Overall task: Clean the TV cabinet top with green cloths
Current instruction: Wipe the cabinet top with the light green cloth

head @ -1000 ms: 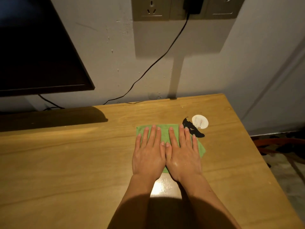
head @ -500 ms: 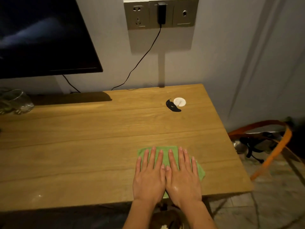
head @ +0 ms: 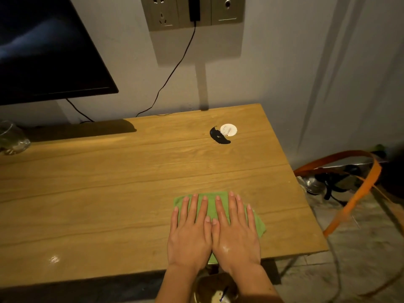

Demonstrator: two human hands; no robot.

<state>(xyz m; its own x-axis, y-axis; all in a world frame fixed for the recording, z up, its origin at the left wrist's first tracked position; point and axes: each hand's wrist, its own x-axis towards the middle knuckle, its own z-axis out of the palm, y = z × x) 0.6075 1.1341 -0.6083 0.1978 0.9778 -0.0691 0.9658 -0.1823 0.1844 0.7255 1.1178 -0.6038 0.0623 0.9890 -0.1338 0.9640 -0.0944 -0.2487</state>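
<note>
A folded green cloth (head: 258,224) lies flat on the wooden TV cabinet top (head: 109,182), near its front edge on the right side. My left hand (head: 188,235) and my right hand (head: 235,235) rest side by side on the cloth, palms down, fingers stretched out and slightly apart. Neither hand grips the cloth. Most of the cloth is hidden under them; only its far edge and right corner show.
A black smear (head: 218,137) and a white round disc (head: 228,130) sit at the back right. A TV (head: 43,51) hangs at left, with a glass vessel (head: 13,138) below it. A cable (head: 172,71) drops from the wall socket (head: 192,12). An orange strap (head: 354,193) lies on the floor at right.
Both hands have slid the cloth from beside the black smear toward me to the front edge. Over the last half second they have hardly shifted.
</note>
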